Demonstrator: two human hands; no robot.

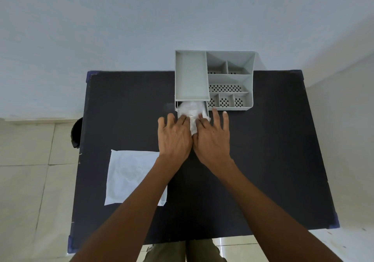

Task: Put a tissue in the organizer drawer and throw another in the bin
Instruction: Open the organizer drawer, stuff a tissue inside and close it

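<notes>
A grey organizer [230, 79] stands at the far middle of the black table. Its drawer [206, 110] under the left tray is pulled out toward me. A crumpled white tissue [191, 109] lies in the drawer and hangs over its front edge. My left hand [175, 138] and my right hand [212, 138] are side by side in front of the drawer, fingers spread, with fingertips pressing on the tissue. A second white tissue [129, 176] lies flat on the table at the near left, partly under my left forearm. A black bin [77, 132] shows beside the table's left edge.
The black table [283, 160] has blue-taped corners. The organizer's right side holds several small compartments with perforated floors. A pale wall is behind the table and a tiled floor surrounds it. My legs show below the near edge.
</notes>
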